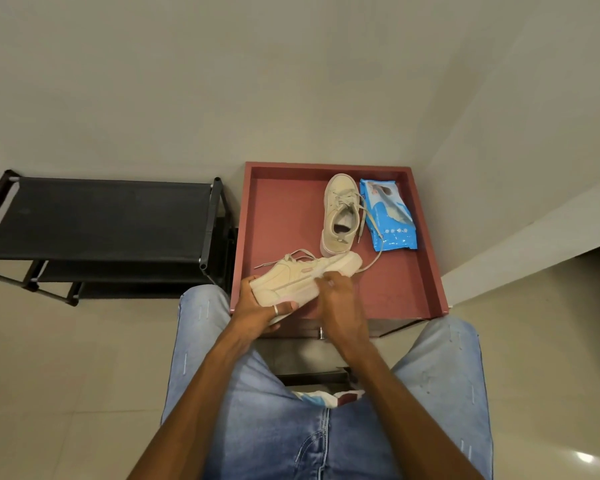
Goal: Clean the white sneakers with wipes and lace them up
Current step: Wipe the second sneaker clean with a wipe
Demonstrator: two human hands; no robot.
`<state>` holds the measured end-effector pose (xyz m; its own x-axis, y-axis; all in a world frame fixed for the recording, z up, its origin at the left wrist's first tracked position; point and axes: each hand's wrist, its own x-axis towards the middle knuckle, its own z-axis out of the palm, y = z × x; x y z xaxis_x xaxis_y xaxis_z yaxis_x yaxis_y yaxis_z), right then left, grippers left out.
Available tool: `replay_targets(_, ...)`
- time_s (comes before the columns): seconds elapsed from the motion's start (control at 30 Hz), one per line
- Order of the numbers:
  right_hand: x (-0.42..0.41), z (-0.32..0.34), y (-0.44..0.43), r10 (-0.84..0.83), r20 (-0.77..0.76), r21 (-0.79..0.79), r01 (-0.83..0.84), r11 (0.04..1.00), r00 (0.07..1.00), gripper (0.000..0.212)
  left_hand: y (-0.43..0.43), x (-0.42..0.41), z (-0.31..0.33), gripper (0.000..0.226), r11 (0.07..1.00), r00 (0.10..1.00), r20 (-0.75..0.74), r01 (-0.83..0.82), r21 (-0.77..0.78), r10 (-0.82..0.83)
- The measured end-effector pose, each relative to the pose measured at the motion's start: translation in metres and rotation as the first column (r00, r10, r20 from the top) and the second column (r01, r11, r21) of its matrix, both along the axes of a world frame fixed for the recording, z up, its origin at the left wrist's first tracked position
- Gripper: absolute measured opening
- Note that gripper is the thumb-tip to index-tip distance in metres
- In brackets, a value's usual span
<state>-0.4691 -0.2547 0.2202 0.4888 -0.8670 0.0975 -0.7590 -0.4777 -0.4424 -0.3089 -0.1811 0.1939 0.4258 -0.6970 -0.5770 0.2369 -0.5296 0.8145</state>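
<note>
One white sneaker [302,278] lies on its side over the near edge of the red tray-topped table [281,209]. My left hand [257,306] grips it at the heel and sole. My right hand [336,299] presses a white wipe [321,271] against the sneaker's upper side, fingers curled round it. Loose laces trail from this shoe. The second white sneaker [338,213] stands upright further back on the table, its laces undone. A blue pack of wipes [388,216] lies just right of it.
A black shoe rack [97,220] stands to the left of the table. Walls close in behind and to the right. My knees in blue jeans [201,327] sit against the table's front edge, above a tiled floor [49,375].
</note>
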Motion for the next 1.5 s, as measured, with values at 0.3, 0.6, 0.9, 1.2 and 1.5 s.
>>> replay_targets(0.3, -0.008, 0.007, -0.006, -0.292, 0.103, 0.04, 0.29, 0.956, 0.951, 0.02, -0.001, 0.002, -0.005, 0.091, 1.0, 0.999, 0.032, 0.001, -0.001, 0.0)
replay_targets(0.6, -0.017, 0.023, -0.002, -0.43, 0.224, 0.386, 0.326, 0.863, 0.875, 0.028, 0.0, 0.004, -0.008, 0.091, 1.0, 1.0, 0.005, 0.002, 0.006, -0.002)
replay_targets(0.9, 0.011, 0.011, 0.015, -0.162, 0.061, 0.16, 0.151, 0.975, 0.985, 0.047, 0.001, 0.001, -0.005, 0.09, 1.0, 1.0, 0.027, 0.01, -0.03, -0.009)
replay_targets(1.2, -0.018, 0.003, -0.028, -0.081, -0.125, -0.034, 0.077, 0.996, 0.989, 0.009, -0.001, 0.002, -0.002, 0.087, 1.0, 1.0, -0.02, 0.007, -0.008, -0.007)
replay_targets(1.5, 0.01, -0.01, 0.015, -0.039, 0.042, 0.044, 0.037, 0.998, 0.998, 0.014, 0.0, 0.002, -0.002, 0.09, 1.0, 1.0, -0.028, 0.008, 0.001, -0.008)
